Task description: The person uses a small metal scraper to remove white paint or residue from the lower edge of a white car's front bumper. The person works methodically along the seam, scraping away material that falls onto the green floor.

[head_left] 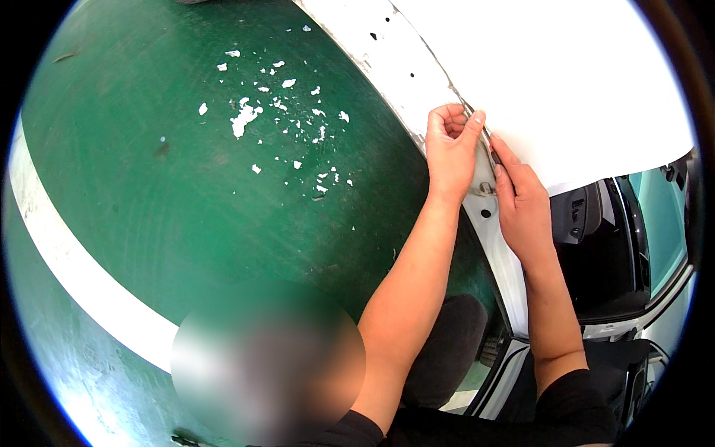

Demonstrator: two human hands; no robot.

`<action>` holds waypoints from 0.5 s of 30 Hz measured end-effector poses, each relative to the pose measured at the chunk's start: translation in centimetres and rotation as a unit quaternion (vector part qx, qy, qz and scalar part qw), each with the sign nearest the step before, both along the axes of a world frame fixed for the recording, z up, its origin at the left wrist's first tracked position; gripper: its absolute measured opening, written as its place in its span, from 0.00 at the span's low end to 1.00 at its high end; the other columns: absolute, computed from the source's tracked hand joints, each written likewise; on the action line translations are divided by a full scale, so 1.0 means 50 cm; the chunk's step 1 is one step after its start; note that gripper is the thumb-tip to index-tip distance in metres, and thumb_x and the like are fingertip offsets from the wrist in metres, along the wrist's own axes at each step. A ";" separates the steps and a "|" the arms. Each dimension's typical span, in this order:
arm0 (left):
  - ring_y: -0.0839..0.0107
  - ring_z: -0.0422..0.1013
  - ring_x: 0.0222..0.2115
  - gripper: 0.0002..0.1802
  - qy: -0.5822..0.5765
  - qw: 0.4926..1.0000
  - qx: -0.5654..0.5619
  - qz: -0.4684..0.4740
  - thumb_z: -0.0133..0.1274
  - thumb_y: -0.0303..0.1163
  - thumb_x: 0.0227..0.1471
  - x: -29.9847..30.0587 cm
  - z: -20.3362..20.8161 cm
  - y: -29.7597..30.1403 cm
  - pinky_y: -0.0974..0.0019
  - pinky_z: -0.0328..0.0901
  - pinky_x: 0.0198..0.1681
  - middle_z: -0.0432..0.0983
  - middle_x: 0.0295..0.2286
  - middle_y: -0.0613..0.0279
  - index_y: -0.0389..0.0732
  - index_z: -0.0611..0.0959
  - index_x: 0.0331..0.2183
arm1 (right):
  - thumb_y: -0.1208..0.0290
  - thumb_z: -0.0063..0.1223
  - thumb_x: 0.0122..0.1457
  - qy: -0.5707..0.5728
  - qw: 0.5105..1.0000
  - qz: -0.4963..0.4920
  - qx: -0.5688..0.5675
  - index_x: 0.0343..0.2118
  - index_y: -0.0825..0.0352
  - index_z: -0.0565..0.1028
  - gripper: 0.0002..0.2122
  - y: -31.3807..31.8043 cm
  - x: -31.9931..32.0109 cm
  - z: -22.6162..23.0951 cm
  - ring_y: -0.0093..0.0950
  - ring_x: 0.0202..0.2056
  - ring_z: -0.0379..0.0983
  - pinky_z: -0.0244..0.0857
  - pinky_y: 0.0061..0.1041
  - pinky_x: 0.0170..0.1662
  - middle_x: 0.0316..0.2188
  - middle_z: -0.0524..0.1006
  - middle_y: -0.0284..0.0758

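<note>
pinching at the edge of a white car panel point(566, 82), the left hand point(450, 149) has its thumb and fingers curled closed on a thin strip of film point(477, 119) that runs along the panel's seam, the strip sitting right at the fingertips and lifting slightly off the painted edge. just beside it, the right hand point(521, 201) lies flat against the same edge, its index finger stretched up along the seam and touching the strip just below the left hand's pinch; whether it grips anything or only presses cannot be told. both forearms come up from the lower edge, close together, the left one crossing over the dark gap beside the door frame point(499, 261). the frame is bare white with small holes in it. to the left, well apart from the hands, a scatter of white scraps point(246, 115) lies on the green floor point(149, 186), and a white painted line point(67, 253) curves across that floor.
</note>
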State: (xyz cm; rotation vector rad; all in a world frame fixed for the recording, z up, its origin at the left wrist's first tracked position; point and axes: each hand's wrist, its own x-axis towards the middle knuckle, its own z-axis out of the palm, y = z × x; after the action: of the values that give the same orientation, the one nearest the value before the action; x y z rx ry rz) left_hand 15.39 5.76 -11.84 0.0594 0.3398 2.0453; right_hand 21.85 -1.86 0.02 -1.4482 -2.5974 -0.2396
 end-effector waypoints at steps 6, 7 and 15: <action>0.77 0.69 0.37 0.18 0.017 1.000 -0.021 -0.006 0.67 0.35 0.62 -0.005 -0.001 0.002 0.70 0.69 0.45 0.76 0.37 0.66 0.36 0.79 0.45 | 0.73 0.52 0.71 -0.013 1.000 -0.014 0.006 0.66 0.54 0.75 0.21 -0.012 0.015 -0.003 0.40 0.34 0.77 0.73 0.37 0.42 0.33 0.77 0.43; 0.77 0.69 0.37 0.16 0.013 0.999 -0.032 -0.003 0.66 0.35 0.63 -0.009 -0.004 0.008 0.70 0.69 0.45 0.77 0.36 0.66 0.35 0.79 0.44 | 0.73 0.52 0.71 -0.017 1.000 -0.002 0.012 0.66 0.53 0.75 0.21 -0.010 0.018 -0.004 0.40 0.34 0.76 0.73 0.37 0.42 0.32 0.76 0.42; 0.80 0.70 0.33 0.09 0.072 0.994 -0.082 0.029 0.61 0.32 0.65 -0.045 -0.013 0.041 0.73 0.68 0.39 0.79 0.33 0.69 0.35 0.83 0.39 | 0.73 0.53 0.71 -0.023 1.000 -0.017 0.006 0.66 0.51 0.76 0.21 -0.024 0.009 -0.001 0.37 0.32 0.75 0.72 0.36 0.41 0.31 0.74 0.40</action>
State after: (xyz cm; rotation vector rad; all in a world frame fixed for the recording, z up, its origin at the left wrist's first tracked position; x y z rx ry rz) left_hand 13.14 7.83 -12.49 0.0975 0.6044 2.0675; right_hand 22.29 -3.06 -0.03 -1.5017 -2.6032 -0.2959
